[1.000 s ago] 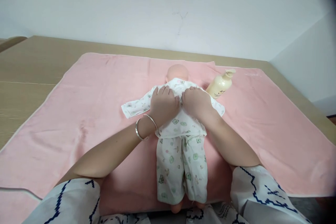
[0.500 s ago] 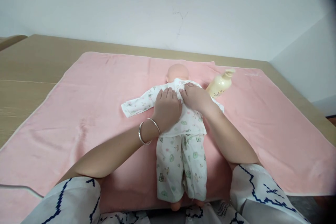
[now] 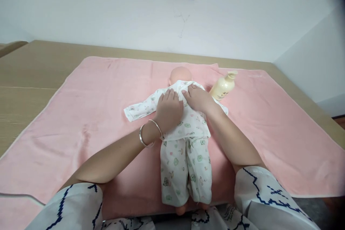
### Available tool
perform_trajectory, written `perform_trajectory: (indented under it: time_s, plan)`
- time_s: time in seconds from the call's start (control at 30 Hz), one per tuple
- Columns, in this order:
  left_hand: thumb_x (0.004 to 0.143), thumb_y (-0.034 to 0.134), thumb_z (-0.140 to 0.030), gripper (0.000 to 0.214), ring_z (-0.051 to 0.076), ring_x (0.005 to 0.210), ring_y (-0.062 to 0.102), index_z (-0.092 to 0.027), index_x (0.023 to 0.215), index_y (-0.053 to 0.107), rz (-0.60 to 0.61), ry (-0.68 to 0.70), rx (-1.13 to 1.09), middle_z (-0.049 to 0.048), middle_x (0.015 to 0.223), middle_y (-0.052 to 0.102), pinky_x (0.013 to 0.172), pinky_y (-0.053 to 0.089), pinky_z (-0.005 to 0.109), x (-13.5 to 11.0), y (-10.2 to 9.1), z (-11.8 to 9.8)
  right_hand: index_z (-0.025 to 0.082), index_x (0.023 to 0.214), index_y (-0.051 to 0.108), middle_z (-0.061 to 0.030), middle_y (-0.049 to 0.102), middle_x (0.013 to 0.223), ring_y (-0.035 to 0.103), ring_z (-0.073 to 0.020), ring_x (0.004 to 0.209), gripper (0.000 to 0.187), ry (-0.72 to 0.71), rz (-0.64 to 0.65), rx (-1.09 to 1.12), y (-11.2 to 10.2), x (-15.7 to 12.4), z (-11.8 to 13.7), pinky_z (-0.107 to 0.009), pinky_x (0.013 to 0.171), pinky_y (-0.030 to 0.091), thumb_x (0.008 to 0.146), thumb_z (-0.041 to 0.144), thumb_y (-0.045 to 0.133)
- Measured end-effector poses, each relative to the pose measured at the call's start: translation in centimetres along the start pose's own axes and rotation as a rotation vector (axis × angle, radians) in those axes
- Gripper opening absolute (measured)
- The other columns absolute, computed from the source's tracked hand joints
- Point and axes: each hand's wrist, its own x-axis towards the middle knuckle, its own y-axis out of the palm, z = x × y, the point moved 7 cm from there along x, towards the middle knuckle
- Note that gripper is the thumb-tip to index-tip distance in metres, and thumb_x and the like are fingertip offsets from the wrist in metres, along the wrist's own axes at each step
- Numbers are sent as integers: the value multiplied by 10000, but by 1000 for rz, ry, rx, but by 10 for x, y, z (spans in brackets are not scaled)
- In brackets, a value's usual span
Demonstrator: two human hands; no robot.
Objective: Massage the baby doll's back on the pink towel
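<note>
A baby doll [image 3: 180, 74] lies face down in the middle of the head view, its head away from me and its feet toward me. It wears a white printed top [image 3: 192, 124] and matching trousers [image 3: 175, 172]. My left hand [image 3: 169, 109] rests flat on the left side of the doll's upper back, fingers stretched out. On the right side, my right hand [image 3: 198, 97] lies on the upper back near the shoulder, thumb apart from the fingers. Neither hand grips anything. The doll's left sleeve [image 3: 141, 109] spreads out sideways; the right one is partly hidden by my forearm.
A pink cloth [image 3: 107, 90] covers much of the wooden table [image 3: 29, 64]. A cream pump bottle [image 3: 224, 85] leans or lies beside the doll's right shoulder. A pale cable [image 3: 21, 196] crosses the lower left. Behind the table stands a white wall [image 3: 121, 18].
My hands stay on the doll's back, with only a very slight shift of the left hand. The whole view has moved a little.
</note>
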Motion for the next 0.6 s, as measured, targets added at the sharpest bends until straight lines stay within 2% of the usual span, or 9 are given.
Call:
perform_trajectory:
  time_s: [0.13,0.3,0.4,0.47,0.53,0.6]
  plan:
    - [1006,351,-269,483,374,1387,510,11,1342,555,36,25,17,271,1432,564,1158,406,535,-1,-5,-6,38,1292,586,-238,591,1409,544,-321,1323,561,15,-42,-24,-1,1,2,-401,1045,428,1086,420,230]
    - [1014,333,-303,417,329,1305,566,-72,1213,618,50,51,-91,220,1312,644,1129,440,514,23,5,21,44,1166,657,-220,711,1141,674,-309,1094,448,12,-41,-208,-11,-28,29,-369,886,510,1068,293,297]
    - [1011,340,-316,386,295,1217,608,-112,1180,622,23,3,-199,178,1243,678,1105,466,482,30,13,34,52,1189,656,-206,712,1167,674,-301,1103,418,-12,-16,-176,-9,-31,34,-367,888,528,1051,243,310]
    - [1008,360,-331,400,294,1254,588,-114,1247,597,-32,-56,-234,171,1313,656,1132,444,481,28,17,39,19,1293,608,-227,658,1315,613,-313,1251,458,-31,-49,-107,-6,-21,30,-393,1013,495,1052,247,292]
    - [1007,373,-336,436,304,1333,542,-105,1325,561,-77,-83,-237,176,1404,611,1180,393,497,25,19,39,-37,1436,484,-259,516,1496,463,-325,1432,532,-39,-118,-31,-1,-8,22,-420,1166,385,1056,283,293]
    - [1006,383,-337,457,306,1375,514,-100,1362,543,-95,-90,-238,175,1442,587,1206,364,502,22,22,38,-75,1504,379,-277,393,1582,341,-333,1514,603,-23,-175,32,6,5,14,-432,1244,277,1044,312,328]
